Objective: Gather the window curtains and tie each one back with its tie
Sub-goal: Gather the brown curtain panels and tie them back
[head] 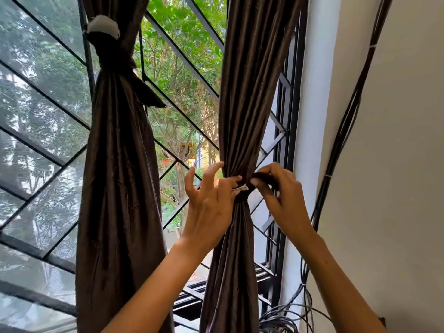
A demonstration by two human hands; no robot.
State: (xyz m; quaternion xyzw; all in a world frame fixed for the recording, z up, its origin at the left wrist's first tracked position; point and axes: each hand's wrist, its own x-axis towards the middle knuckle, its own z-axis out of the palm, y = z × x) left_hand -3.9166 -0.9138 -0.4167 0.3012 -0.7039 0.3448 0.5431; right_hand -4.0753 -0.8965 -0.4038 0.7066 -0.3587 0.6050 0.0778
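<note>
1. Where the right-hand curtain (242, 104) narrows to a waist, both hands meet on its dark tie (260, 177), right at the pinch point and close to the window's right edge.
2. Left hand (211, 200): thumb and one finger pinching the tie's end, where a small pale tab (242, 187) shows; remaining fingers spread and curved, clear of the cloth.
3. Right hand (281, 195): fingers curled over the other end of the tie, gripping it against the gathered folds from the wall side.
4. Long axis of that curtain: close to upright, leaning a little to the right toward the top, fanning wider above and below the band; tie running crosswise around it, roughly level.
5. Whether the tie is fully fastened: cannot tell, with fingers covering the join.
6. Left-hand curtain (120, 188): already bundled, hanging upright well apart from the other, cinched high up by its own dark tie (115, 61) with a loose end sticking out down and to the right, and a white lump (103, 26) sitting just above the knot.
7. Nothing like a container in view; only bundles held by bands.
8. Behind both curtains: window (36, 104) with dark diagonal bars, green trees beyond.
9. To the right: white wall (396, 140) with a bunch of black cables (346, 121) running down it, clipped by pale ties, ending in a loose coil near the bottom.
</note>
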